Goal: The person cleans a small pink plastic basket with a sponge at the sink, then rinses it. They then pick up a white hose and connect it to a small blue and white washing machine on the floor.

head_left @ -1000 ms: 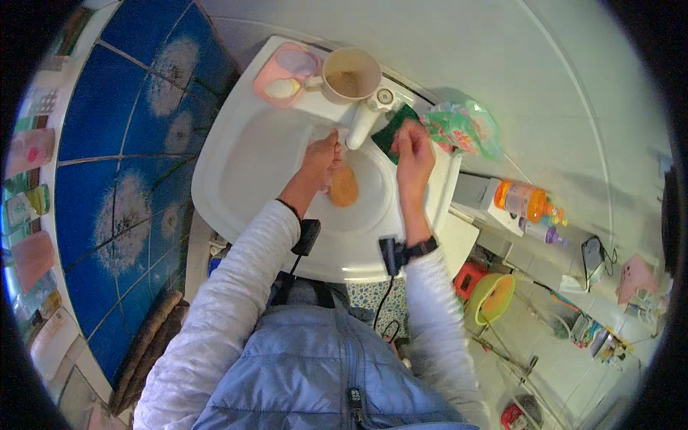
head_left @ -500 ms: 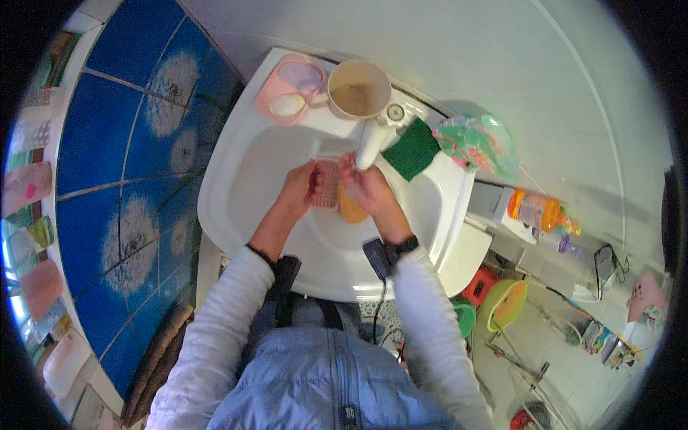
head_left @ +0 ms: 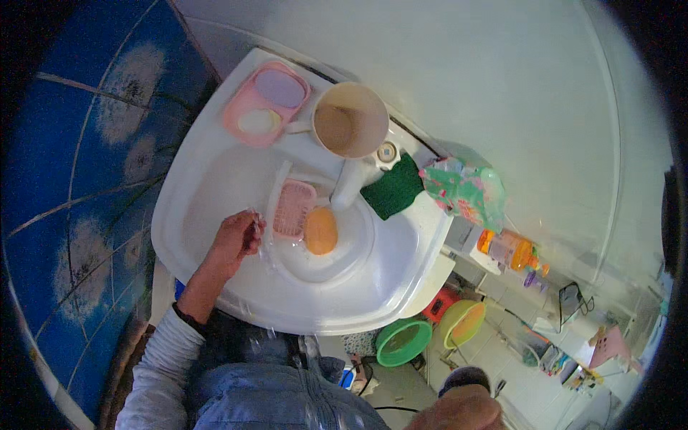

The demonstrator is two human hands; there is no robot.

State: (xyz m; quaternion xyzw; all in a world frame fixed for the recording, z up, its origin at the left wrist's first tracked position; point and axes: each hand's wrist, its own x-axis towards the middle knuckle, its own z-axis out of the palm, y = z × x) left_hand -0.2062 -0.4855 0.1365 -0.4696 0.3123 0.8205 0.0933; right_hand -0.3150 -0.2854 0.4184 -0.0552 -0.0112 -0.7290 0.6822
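Observation:
Over the left part of the white washbasin, my left hand is wet, its fingers curled in; what they hold, if anything, cannot be made out. Beside it a pink ribbed tray lies in the bowl. Touching or nearly touching the tray is an orange oval piece, like a sponge or soap bar. My right hand is raised close at the lower edge, blurred, its fingers out of sight. Bright water drops hang in the air near my left hand and over my jacket.
On the basin's back ledge stand a pink soap dish, a cream mug, the tap, a green scouring pad and a green-pink plastic packet. An orange bottle, a green basin and a yellow basin are to the right.
Both hands have come away from the pink tray and the orange piece, which now lie in the bowl. My right hand has risen back toward me; the left shifted left. The view has turned.

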